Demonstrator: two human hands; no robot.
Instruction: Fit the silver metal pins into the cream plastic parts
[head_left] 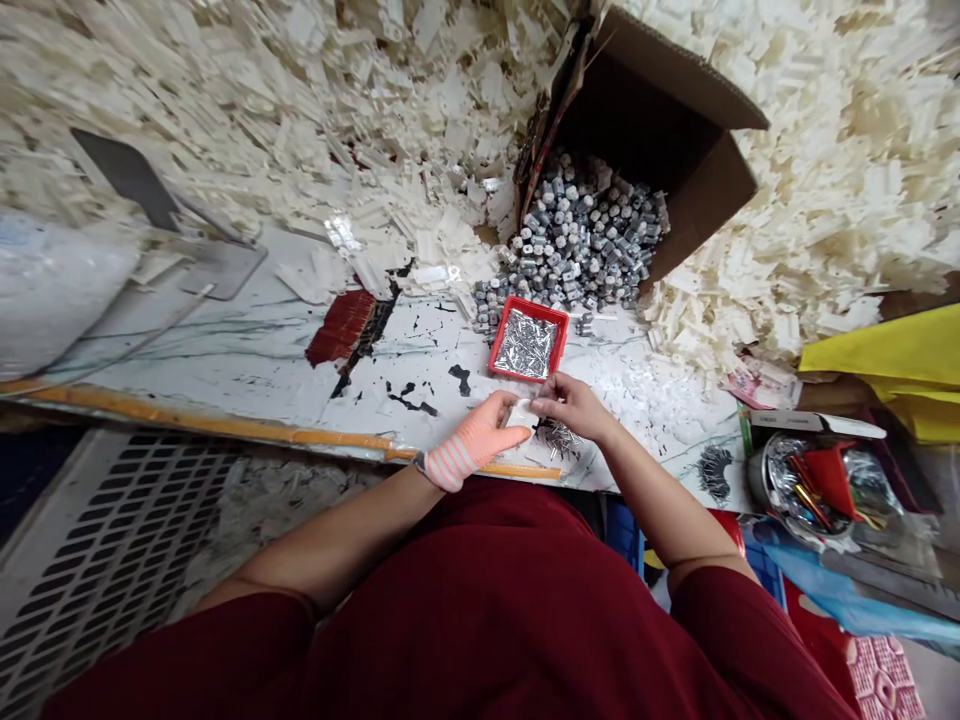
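Note:
My left hand [480, 435], in a pink-orange glove, is closed round a small white plastic part [519, 413] near the table's front edge. My bare right hand [568, 404] meets it from the right, fingers pinched on the same part. Just below the hands lies a small heap of thin metal pins [559, 438]. A red tray [529, 343] full of shiny metal pins sits directly behind the hands.
A tipped cardboard box [660, 110] spills grey metal pieces [577, 240] onto the worn white table [247, 350]. Huge piles of white plastic parts [360, 110] cover the back. A round tin with tools [817, 480] and yellow sheet [892, 350] stand at right.

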